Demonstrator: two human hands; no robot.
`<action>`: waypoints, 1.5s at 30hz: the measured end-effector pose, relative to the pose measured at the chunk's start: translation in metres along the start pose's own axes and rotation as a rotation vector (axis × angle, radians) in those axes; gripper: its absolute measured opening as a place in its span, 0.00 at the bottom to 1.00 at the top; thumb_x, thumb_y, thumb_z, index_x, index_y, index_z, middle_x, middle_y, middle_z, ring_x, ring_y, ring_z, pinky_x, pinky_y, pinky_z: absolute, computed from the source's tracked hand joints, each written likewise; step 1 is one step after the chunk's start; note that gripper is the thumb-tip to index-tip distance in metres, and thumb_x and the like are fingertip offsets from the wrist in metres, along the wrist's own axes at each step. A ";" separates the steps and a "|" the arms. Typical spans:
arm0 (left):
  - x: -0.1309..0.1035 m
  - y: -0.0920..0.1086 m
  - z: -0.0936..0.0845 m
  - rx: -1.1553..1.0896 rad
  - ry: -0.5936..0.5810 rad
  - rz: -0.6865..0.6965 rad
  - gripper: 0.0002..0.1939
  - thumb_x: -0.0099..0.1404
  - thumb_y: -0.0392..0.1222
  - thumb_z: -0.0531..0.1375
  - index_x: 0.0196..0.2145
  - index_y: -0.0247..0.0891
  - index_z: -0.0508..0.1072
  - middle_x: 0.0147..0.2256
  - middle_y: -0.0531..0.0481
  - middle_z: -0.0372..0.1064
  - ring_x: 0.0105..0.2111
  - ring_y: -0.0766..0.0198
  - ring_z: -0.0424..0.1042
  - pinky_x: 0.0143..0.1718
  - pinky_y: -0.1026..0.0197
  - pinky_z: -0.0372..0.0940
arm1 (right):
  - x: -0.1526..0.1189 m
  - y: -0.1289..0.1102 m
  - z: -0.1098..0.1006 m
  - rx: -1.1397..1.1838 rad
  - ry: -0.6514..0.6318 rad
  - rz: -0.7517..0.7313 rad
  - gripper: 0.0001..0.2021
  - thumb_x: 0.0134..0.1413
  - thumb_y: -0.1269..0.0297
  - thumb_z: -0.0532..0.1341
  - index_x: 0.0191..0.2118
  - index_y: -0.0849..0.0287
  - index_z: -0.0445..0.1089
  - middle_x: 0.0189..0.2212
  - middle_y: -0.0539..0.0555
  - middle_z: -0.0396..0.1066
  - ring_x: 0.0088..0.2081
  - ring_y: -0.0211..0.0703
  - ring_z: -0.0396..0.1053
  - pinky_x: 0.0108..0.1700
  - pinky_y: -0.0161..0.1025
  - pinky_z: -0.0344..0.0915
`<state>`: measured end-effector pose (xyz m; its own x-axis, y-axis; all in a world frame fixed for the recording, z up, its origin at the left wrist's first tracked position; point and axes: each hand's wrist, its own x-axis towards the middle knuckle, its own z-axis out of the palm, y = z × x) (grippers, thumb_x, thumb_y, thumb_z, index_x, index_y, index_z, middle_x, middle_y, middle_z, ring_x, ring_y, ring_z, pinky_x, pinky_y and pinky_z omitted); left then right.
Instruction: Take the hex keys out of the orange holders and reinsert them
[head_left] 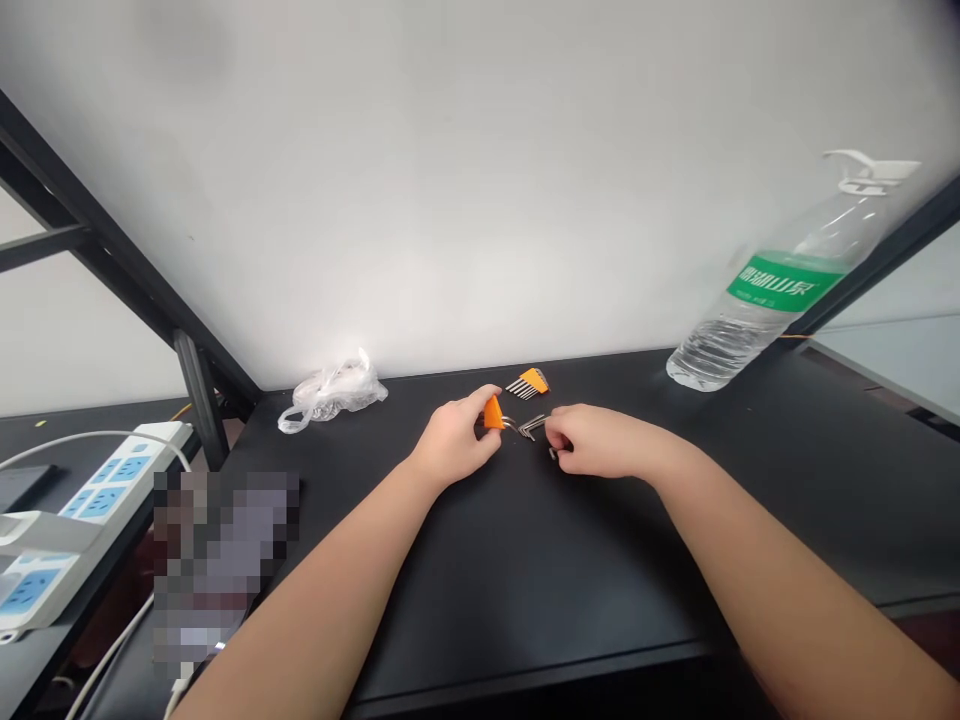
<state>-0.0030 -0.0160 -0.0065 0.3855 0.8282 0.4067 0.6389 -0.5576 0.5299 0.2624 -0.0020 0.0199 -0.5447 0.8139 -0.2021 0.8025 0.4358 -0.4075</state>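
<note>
My left hand point(459, 438) grips an orange holder point(493, 413) between thumb and fingers, with bent metal keys sticking out of its right side. Several loose L-shaped hex keys point(532, 427) lie on the black table between my two hands. My right hand point(589, 438) is closed beside them, its fingertips pinched together. A small metal tip shows under those fingers, but most of what they hold is hidden. Behind the loose keys lies a second orange holder point(535, 379), filled with several hex keys that point left.
A crumpled clear plastic bag point(341, 388) lies at the back left of the black table point(555, 590). The large water bottle point(757, 290) stands at the back right by the wall. At the left are a power strip point(105, 500), cables and a pixelated dark device point(240, 550).
</note>
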 end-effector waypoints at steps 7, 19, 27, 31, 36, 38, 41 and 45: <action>-0.002 0.006 -0.003 -0.098 -0.030 0.025 0.24 0.61 0.38 0.62 0.56 0.43 0.68 0.37 0.53 0.75 0.33 0.64 0.74 0.39 0.61 0.70 | 0.001 -0.024 0.000 0.707 0.288 -0.229 0.06 0.54 0.70 0.63 0.39 0.54 0.71 0.31 0.49 0.73 0.33 0.43 0.73 0.38 0.42 0.71; -0.003 0.017 -0.008 -0.184 -0.083 0.064 0.11 0.62 0.38 0.62 0.44 0.41 0.71 0.34 0.54 0.73 0.31 0.67 0.71 0.37 0.63 0.68 | 0.011 -0.046 0.020 0.956 0.622 -0.349 0.06 0.62 0.59 0.66 0.41 0.53 0.73 0.41 0.54 0.74 0.36 0.45 0.78 0.40 0.47 0.78; -0.004 0.023 -0.013 -0.295 -0.083 0.043 0.09 0.64 0.39 0.61 0.43 0.41 0.72 0.35 0.54 0.74 0.32 0.67 0.73 0.39 0.63 0.69 | 0.007 -0.048 0.018 0.929 0.572 -0.327 0.11 0.63 0.53 0.66 0.43 0.53 0.73 0.42 0.56 0.76 0.39 0.49 0.78 0.41 0.50 0.79; -0.004 0.024 -0.014 -0.306 -0.085 0.022 0.09 0.64 0.40 0.62 0.44 0.42 0.73 0.34 0.54 0.74 0.33 0.66 0.73 0.40 0.62 0.70 | 0.004 -0.048 0.016 0.862 0.553 -0.319 0.12 0.63 0.50 0.64 0.43 0.52 0.74 0.43 0.57 0.75 0.39 0.50 0.78 0.43 0.52 0.78; -0.004 0.022 -0.011 -0.356 -0.068 0.015 0.13 0.64 0.41 0.64 0.47 0.41 0.74 0.36 0.53 0.75 0.34 0.65 0.75 0.43 0.61 0.71 | 0.005 -0.043 0.014 0.810 0.533 -0.350 0.10 0.63 0.50 0.64 0.41 0.50 0.74 0.43 0.56 0.74 0.40 0.51 0.76 0.45 0.52 0.77; -0.005 0.021 -0.010 -0.396 -0.062 0.003 0.17 0.63 0.41 0.65 0.50 0.41 0.73 0.37 0.52 0.76 0.35 0.64 0.75 0.44 0.60 0.71 | 0.006 -0.040 0.013 0.835 0.506 -0.384 0.08 0.63 0.52 0.65 0.41 0.50 0.74 0.42 0.56 0.72 0.40 0.51 0.75 0.44 0.52 0.77; -0.004 0.021 -0.009 -0.472 -0.072 -0.011 0.20 0.64 0.41 0.65 0.53 0.40 0.72 0.38 0.50 0.77 0.37 0.62 0.76 0.46 0.58 0.72 | 0.009 -0.037 0.012 0.911 0.444 -0.400 0.08 0.64 0.54 0.64 0.42 0.50 0.73 0.42 0.55 0.72 0.39 0.49 0.75 0.43 0.51 0.76; -0.004 0.026 -0.012 -0.526 -0.110 -0.012 0.14 0.65 0.40 0.64 0.48 0.39 0.73 0.38 0.50 0.77 0.38 0.62 0.77 0.47 0.58 0.72 | 0.011 -0.035 0.013 0.813 0.312 -0.336 0.08 0.64 0.54 0.62 0.40 0.52 0.74 0.38 0.53 0.75 0.38 0.47 0.74 0.44 0.49 0.74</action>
<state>0.0042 -0.0344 0.0146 0.4659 0.8196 0.3333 0.2345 -0.4776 0.8467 0.2252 -0.0131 0.0206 -0.5322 0.8119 0.2399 0.1335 0.3603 -0.9233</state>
